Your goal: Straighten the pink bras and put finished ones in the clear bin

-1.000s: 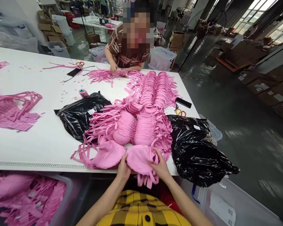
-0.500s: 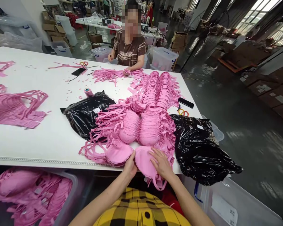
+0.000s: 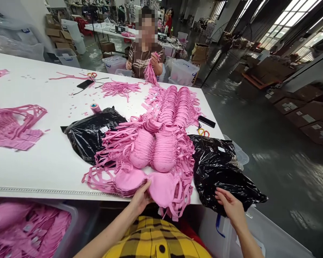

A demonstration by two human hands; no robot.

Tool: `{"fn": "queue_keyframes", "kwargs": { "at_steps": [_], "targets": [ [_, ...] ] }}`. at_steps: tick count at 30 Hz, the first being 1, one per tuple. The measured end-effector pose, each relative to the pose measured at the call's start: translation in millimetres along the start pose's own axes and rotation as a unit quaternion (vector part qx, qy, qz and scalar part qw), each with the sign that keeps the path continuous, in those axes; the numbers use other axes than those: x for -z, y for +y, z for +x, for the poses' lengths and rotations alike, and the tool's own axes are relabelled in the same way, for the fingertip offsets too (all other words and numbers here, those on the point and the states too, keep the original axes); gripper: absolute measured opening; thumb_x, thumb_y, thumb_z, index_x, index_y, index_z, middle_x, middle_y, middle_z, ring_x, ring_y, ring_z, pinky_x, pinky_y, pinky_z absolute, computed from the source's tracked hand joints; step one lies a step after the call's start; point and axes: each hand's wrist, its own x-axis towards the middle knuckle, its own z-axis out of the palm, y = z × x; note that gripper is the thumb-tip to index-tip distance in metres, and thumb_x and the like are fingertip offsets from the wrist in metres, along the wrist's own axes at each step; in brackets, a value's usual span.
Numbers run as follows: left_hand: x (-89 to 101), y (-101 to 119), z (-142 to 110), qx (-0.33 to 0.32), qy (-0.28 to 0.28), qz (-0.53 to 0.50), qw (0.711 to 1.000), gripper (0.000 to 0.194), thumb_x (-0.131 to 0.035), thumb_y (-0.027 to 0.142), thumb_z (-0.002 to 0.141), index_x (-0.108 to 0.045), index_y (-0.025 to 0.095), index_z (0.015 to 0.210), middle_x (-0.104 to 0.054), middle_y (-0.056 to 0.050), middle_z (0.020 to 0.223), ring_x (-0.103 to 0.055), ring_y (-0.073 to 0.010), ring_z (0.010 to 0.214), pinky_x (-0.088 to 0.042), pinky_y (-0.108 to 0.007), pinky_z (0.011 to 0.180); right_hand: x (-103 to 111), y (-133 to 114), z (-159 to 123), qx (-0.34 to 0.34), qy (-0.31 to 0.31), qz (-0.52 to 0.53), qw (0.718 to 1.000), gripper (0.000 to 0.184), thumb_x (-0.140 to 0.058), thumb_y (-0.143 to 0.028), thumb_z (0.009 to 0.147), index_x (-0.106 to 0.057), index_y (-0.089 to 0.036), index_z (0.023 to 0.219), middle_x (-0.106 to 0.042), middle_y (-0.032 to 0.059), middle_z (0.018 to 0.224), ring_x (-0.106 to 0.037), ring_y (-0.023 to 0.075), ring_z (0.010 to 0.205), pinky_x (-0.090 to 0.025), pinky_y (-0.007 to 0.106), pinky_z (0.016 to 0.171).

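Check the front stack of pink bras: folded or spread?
Spread: the front pink bras have their cups side by side, left hand at the join.

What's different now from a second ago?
The right hand has left the front pile of pink bras and moved right, toward the black bag there. The co-worker opposite has lifted a bunch of pink straps. The left hand stays at the pile's middle; the stacked bras behind look unmoved.
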Motion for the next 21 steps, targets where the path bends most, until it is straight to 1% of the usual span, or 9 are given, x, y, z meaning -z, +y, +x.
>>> {"fn": "queue_keyframes", "kwargs": {
  "at_steps": [3,5,9,12,14,15,17,19,21],
  "targets": [
    [-0.6,-2.3,-8.6,-0.008,0.003,0.006,1.0,0.024,-0.069,0.03,0.072,-0.063,0.022,0.094,-0.066,-0.002,0.088,-0.06,-0.016,0.074,-0.049,-0.031,0.07,23.6,14.9,13.0,-0.001,-0.011,-0.089,0.996,0.039,-0.053,-0.049,0.064,-0.069,-0.019,0.082,-0.072,0.0086,0.074,-0.069,0.0279,0.07,-0.056,0.037,0.058],
    [-2.0,-4.0,-11.6,-0.009,0.013,0.013,1.0,0.023,-0.068,0.028,0.072,-0.064,0.023,0.094,-0.067,-0.002,0.088,-0.061,-0.0153,0.071,-0.049,-0.031,0.07,35.0,19.2,23.3,0.008,-0.002,-0.136,0.991,0.032,-0.052,-0.045,0.064,-0.07,-0.022,0.075,-0.072,0.0077,0.073,-0.068,0.0299,0.074,-0.054,0.041,0.065],
    [2.2,-5.8,-10.2,-0.009,0.072,0.017,0.997,0.02,-0.06,0.024,0.076,-0.064,0.024,0.095,-0.069,-0.003,0.09,-0.065,-0.0179,0.076,-0.051,-0.035,0.074,46.1,25.2,50.6,0.014,0.01,-0.163,0.986,0.024,-0.051,-0.037,0.067,-0.07,-0.024,0.074,-0.073,0.0058,0.085,-0.065,0.0296,0.088,-0.049,0.042,0.078],
    [12.2,0.0,-16.6,-0.027,0.137,0.121,0.983,0.02,-0.06,0.026,0.072,-0.064,0.021,0.091,-0.07,-0.005,0.086,-0.065,-0.023,0.084,-0.051,-0.037,0.076,42.1,34.7,65.8,-0.009,-0.054,-0.157,0.986,0.019,-0.051,-0.031,0.069,-0.067,-0.022,0.063,-0.07,0.003,0.062,-0.067,0.0225,0.063,-0.052,0.032,0.061],
    [9.5,8.3,-28.6,-0.101,0.195,0.254,0.942,0.024,-0.066,0.031,0.065,-0.065,0.022,0.088,-0.069,-0.004,0.081,-0.063,-0.0269,0.087,-0.051,-0.038,0.078,36.2,42.5,68.9,-0.033,-0.108,-0.146,0.983,0.017,-0.054,-0.027,0.067,-0.062,-0.02,0.053,-0.06,0.0003,0.041,-0.058,0.0173,0.039,-0.046,0.025,0.043],
    [1.2,12.2,-35.9,-0.153,0.213,0.319,0.911,0.027,-0.069,0.033,0.061,-0.066,0.023,0.086,-0.069,-0.003,0.08,-0.062,-0.0284,0.089,-0.05,-0.038,0.08,33.5,45.8,69.1,-0.041,-0.126,-0.139,0.981,0.014,-0.055,-0.025,0.066,-0.062,-0.018,0.055,-0.057,-0.0008,0.036,-0.053,0.0157,0.032,-0.042,0.023,0.037],
    [-33.0,14.9,-48.9,-0.251,0.174,0.412,0.859,0.031,-0.073,0.037,0.055,-0.068,0.026,0.083,-0.07,-0.003,0.088,-0.06,-0.0298,0.093,-0.048,-0.037,0.085,29.9,49.8,68.8,-0.035,-0.137,-0.122,0.982,0.017,-0.054,-0.027,0.068,-0.066,-0.016,0.075,-0.059,-0.0018,0.039,-0.052,0.015,0.031,-0.039,0.022,0.033],
    [-88.0,5.0,-53.7,-0.318,0.054,0.47,0.822,0.024,-0.075,0.035,0.055,-0.07,0.025,0.076,-0.07,-0.005,0.09,-0.06,-0.0294,0.091,-0.048,-0.035,0.084,29.0,49.3,70.9,-0.008,-0.119,-0.106,0.987,0.03,-0.049,-0.033,0.075,-0.062,-0.015,0.095,-0.064,-0.0005,0.052,-0.057,0.0154,0.039,-0.041,0.022,0.036],
    [-152.0,-19.7,-45.4,-0.32,-0.139,0.512,0.785,0.009,-0.071,0.03,0.064,-0.071,0.025,0.072,-0.071,-0.008,0.087,-0.062,-0.0279,0.085,-0.048,-0.034,0.084,29.7,44.1,77.2,0.033,-0.091,-0.105,0.99,0.035,-0.044,-0.038,0.08,-0.061,-0.014,0.098,-0.067,0.0032,0.064,-0.062,0.0172,0.051,-0.047,0.026,0.045]
  ]
}}
